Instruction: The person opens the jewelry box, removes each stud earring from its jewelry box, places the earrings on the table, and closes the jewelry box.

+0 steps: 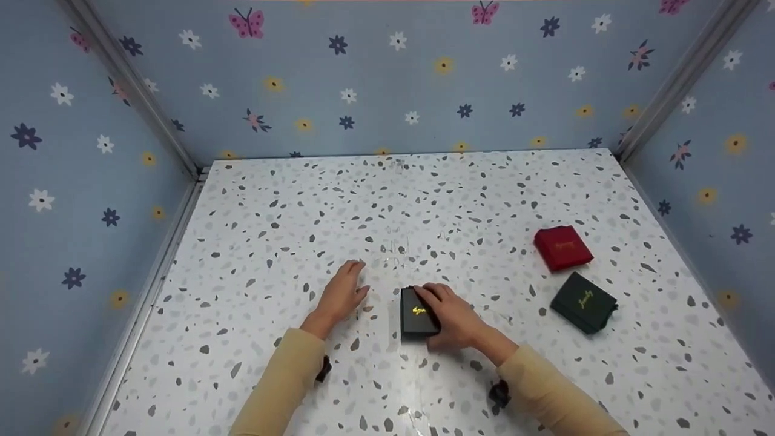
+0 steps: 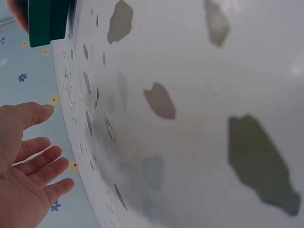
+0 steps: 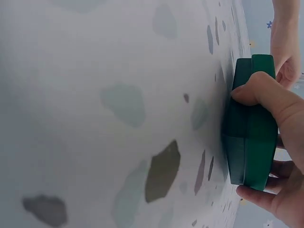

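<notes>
A small dark green gift box (image 1: 418, 324) with gold script on its lid sits near the middle of the table. My right hand (image 1: 454, 318) grips it from the right. In the right wrist view the thumb (image 3: 259, 88) presses one side of the green box (image 3: 254, 147) and fingers curl at its far end. To the left of the box, my left hand (image 1: 340, 293) is held with fingers extended and nothing in it. The left wrist view shows this hand (image 2: 28, 166) with spread fingers, apart from the box's corner (image 2: 47, 23).
On the right lie a red box (image 1: 563, 249) with gold script and, nearer, a second dark green box (image 1: 584, 303). The white speckled table (image 1: 303, 200) is enclosed by blue flowered panels (image 1: 375, 66) at the back and both sides.
</notes>
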Demonstrator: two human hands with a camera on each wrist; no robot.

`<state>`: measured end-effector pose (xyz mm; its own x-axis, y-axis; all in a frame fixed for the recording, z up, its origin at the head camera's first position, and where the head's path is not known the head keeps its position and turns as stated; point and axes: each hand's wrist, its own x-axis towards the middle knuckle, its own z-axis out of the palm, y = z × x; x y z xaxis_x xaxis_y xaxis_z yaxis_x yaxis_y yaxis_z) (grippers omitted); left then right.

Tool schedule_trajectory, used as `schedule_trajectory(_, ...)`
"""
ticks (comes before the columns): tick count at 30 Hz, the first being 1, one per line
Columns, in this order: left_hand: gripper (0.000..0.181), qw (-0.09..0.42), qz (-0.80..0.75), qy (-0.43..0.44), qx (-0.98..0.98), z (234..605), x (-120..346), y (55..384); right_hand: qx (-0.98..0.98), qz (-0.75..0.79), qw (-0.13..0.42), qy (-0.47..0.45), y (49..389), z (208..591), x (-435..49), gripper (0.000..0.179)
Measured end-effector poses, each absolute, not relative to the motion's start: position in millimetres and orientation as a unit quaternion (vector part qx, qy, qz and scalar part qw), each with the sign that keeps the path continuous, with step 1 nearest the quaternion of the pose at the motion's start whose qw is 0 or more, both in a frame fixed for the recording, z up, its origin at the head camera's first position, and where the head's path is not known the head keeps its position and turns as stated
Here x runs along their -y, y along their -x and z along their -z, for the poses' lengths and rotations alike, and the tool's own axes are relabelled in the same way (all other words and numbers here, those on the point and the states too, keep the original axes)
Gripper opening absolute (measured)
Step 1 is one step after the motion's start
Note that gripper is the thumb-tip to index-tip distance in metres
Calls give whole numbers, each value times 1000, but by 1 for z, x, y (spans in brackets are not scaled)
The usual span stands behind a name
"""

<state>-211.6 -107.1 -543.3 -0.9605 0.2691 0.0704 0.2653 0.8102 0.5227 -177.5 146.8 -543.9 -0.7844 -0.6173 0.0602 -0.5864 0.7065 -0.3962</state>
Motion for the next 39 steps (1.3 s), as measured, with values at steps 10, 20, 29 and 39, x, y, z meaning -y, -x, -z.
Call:
schedule_trajectory(10, 49, 6, -266, -134, -955, 541, 114, 220, -932, 210, 16, 296, 186, 539, -166, 104)
schedule_trajectory(20, 50, 2, -267, -130, -955, 535, 121, 227, -947, 203, 17, 248, 198, 531, -191, 105)
schedule_trajectory(29, 52, -5, -254, -141, -957, 530, 125, 234, -959, 192, 27, 205, 214, 527, -213, 103)
schedule_trajectory(39, 59, 9, -227, -127, -965, 520, 123, 244, -969, 195, 39, 148, 229, 527, -231, 102)
